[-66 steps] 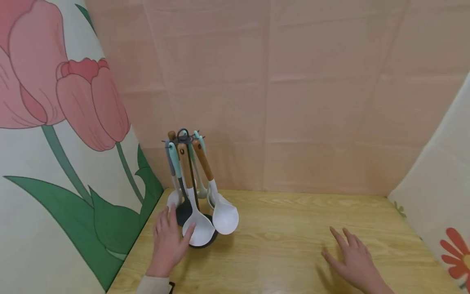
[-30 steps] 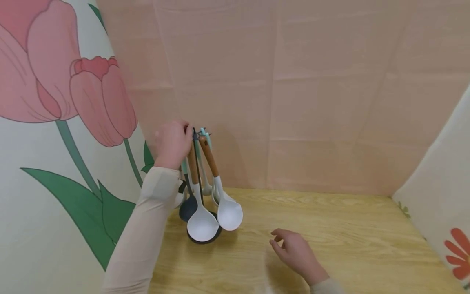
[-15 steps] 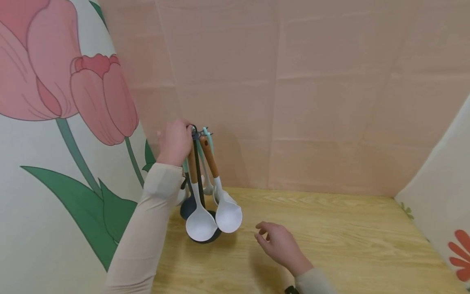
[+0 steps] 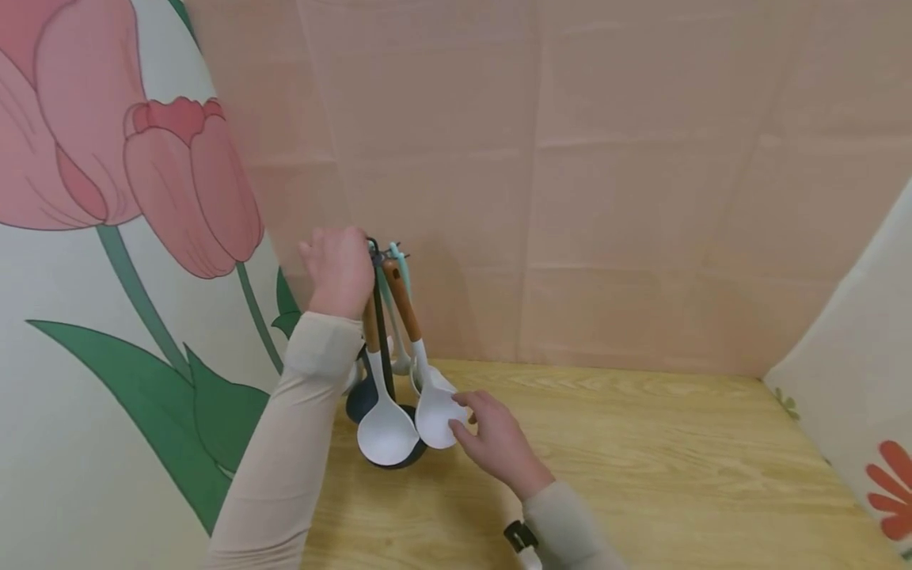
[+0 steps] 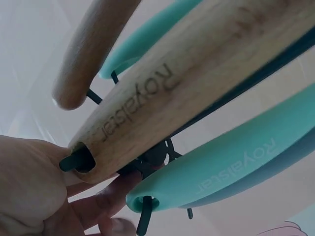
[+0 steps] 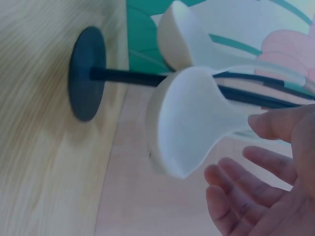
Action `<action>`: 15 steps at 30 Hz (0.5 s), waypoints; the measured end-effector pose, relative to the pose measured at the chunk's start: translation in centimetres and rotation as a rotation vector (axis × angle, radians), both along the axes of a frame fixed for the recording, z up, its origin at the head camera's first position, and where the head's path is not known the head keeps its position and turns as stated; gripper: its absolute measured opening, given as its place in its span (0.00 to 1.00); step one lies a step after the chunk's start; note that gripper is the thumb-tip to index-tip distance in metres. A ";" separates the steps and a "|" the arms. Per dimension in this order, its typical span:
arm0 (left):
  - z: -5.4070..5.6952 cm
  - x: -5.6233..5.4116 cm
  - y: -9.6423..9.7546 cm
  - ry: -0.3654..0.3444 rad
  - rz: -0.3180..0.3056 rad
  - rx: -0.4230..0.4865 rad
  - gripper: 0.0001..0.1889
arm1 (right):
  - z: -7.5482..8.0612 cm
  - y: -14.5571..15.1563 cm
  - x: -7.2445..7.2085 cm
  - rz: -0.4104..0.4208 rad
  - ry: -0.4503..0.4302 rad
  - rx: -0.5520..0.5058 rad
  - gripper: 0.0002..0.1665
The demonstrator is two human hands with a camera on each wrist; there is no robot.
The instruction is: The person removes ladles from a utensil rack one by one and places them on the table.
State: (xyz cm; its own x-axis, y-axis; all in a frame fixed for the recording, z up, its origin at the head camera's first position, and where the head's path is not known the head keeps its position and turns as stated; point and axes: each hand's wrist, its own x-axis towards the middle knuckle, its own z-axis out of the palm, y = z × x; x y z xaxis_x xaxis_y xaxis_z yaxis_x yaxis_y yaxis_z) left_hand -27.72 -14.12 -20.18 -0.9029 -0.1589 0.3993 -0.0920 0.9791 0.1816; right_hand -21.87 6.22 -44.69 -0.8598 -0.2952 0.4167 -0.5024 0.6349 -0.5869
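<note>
My left hand (image 4: 335, 271) grips the top of a black utensil rack (image 4: 382, 332); in the left wrist view its fingers (image 5: 96, 206) curl in below the hooks, beside a wooden handle (image 5: 142, 103) and a teal handle (image 5: 231, 160). From the rack hang two white ladles with wooden handles: the front ladle (image 4: 388, 434) and the right-hand ladle (image 4: 436, 416). My right hand (image 4: 502, 443) is at the right-hand ladle, thumb and fingers spread. Its thumb tip overlaps the neck of that ladle (image 6: 184, 123) in the right wrist view, the other fingers loosely bent beyond.
A dark utensil (image 4: 361, 398) and several teal-handled ones hang on the rack too. Its round black base (image 6: 81, 98) stands on the wooden table (image 4: 641, 467). A tulip-printed wall (image 4: 178, 317) rises close on the left, a pink cloth (image 4: 641, 198) behind.
My left hand has risen from beside the front ladle to the rack's top and stays there. My right hand has moved left across the table to the right-hand ladle.
</note>
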 end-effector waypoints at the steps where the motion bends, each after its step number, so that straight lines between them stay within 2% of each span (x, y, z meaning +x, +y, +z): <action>1: 0.0 0.0 0.0 0.003 -0.001 -0.004 0.06 | 0.2 -0.4 -0.1 0.007 0.003 -0.016 0.20; 6: 0.0 0.0 -0.1 0.015 -0.025 0.020 0.07 | 1.1 -1.9 -0.8 0.037 0.017 -0.066 0.26; 11: 0.0 0.1 -0.3 0.026 -0.051 0.106 0.10 | 1.7 -3.1 -1.3 0.106 -0.042 -0.116 0.34; 15: 0.0 0.2 -0.5 0.032 -0.058 0.126 0.12 | 1.9 -3.8 -1.4 0.141 -0.074 -0.147 0.35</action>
State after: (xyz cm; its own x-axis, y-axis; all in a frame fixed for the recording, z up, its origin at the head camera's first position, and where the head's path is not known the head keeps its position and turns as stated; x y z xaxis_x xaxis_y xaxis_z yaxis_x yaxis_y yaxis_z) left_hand -27.51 -14.63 -20.15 -0.8990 -0.1577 0.4086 -0.0282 0.9519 0.3052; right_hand -23.30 2.37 -42.84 -0.8442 -0.3550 0.4015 -0.5321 0.4662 -0.7067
